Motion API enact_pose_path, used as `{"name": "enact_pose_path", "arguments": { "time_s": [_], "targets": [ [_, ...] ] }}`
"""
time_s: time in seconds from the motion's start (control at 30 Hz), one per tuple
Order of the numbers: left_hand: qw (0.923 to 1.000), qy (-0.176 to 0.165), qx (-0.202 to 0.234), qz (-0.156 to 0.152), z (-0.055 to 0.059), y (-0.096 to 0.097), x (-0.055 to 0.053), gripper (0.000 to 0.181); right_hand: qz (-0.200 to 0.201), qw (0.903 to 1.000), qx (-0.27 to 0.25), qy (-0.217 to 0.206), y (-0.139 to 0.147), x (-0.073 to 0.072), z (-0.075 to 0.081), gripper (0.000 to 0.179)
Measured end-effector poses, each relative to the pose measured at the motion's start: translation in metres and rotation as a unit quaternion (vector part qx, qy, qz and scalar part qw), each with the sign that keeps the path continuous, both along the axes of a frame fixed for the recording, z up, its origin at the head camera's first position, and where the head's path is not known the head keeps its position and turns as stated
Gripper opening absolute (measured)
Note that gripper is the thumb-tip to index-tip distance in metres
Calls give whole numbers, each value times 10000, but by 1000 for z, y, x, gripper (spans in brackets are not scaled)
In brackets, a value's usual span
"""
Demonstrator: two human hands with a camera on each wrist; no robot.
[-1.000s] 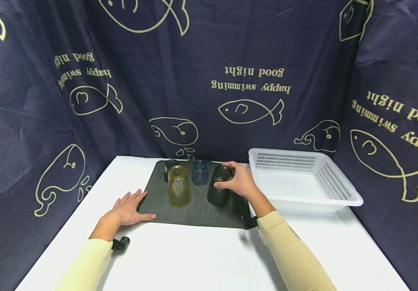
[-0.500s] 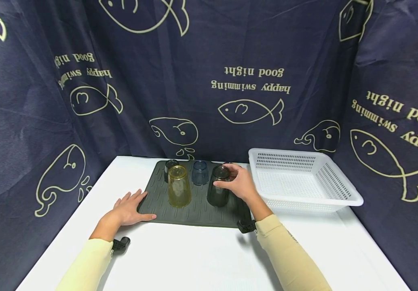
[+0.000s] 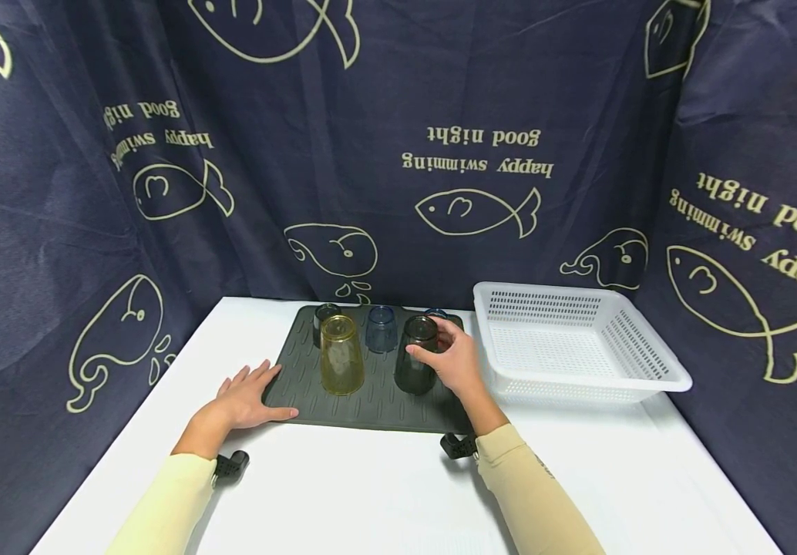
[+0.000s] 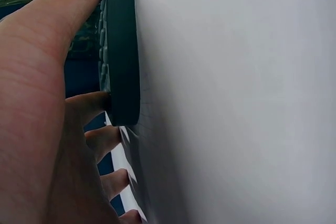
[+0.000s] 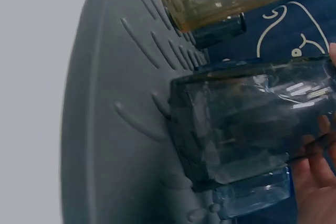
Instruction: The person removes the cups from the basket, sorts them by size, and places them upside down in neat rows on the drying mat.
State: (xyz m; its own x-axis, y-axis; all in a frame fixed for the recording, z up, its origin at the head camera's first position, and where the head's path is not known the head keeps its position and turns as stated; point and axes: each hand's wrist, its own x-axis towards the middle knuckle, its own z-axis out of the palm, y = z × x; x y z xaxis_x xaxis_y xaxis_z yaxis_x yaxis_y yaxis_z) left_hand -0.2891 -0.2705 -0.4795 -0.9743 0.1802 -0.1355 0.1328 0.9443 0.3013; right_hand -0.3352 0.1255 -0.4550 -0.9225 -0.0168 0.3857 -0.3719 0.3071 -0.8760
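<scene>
In the head view my right hand (image 3: pixel 459 361) grips a tall dark grey glass (image 3: pixel 415 370) near its top, thumb at the front and fingers behind. The glass stands on the right part of a dark grey ribbed mat (image 3: pixel 378 410), its narrower end up. My left hand (image 3: pixel 244 399) lies with fingers spread at the mat's front left corner; in the left wrist view its thumb side is against the mat's edge (image 4: pixel 124 51). A tall yellow glass (image 3: pixel 341 366) stands left of the dark one.
Behind them on the mat stand a small dark glass (image 3: pixel 322 331), a small blue glass (image 3: pixel 381 333) and another small blue glass (image 3: pixel 435 313), partly hidden by my right hand. Right of the mat is a white perforated basket (image 3: pixel 579 381). A dark curtain (image 3: pixel 343 154) hangs behind the table.
My right hand and forearm have swung slightly to the left, and the dark glass's top has shifted a little left. The small blue glass behind shows more. My left hand has not moved.
</scene>
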Motion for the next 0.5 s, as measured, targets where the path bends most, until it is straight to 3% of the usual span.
{"name": "enact_pose_path", "arguments": {
  "time_s": [0.17,0.5],
  "targets": [
    [10000,1,-14,17,2,0,0,113,-371,9989,-88,263,-8,1,-7,66],
    [10000,-15,-30,41,3,1,0,114,-621,9965,-338,441,-16,4,-13,64]
  ]
}}
